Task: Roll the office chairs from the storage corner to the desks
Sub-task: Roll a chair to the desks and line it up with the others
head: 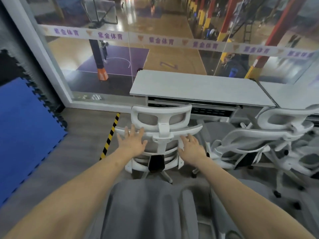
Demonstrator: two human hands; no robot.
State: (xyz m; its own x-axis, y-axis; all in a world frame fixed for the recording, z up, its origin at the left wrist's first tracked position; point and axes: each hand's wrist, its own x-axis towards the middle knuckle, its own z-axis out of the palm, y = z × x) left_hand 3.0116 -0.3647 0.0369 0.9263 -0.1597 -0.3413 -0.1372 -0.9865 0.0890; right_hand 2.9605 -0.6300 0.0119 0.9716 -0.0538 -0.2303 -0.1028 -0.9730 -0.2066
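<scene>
A white office chair (pixel 162 128) with grey mesh back and a headrest stands in front of me, facing a grey desk (pixel 198 87) by the glass wall. My left hand (pixel 132 140) lies at the left side of the chair's backrest with fingers spread and straight. My right hand (pixel 191 147) is at the right side of the backrest, fingers relaxed and open. Whether the palms touch the mesh I cannot tell. A second white chair (pixel 269 138) stands to the right, in front of the neighbouring desk (pixel 293 95).
Blue foam mats (pixel 25 131) cover the floor on the left. A yellow-black hazard strip (pixel 110 135) runs along the floor left of the chair. A glass wall (pixel 155 49) rises behind the desks. A grey seat (pixel 148 209) is close below me.
</scene>
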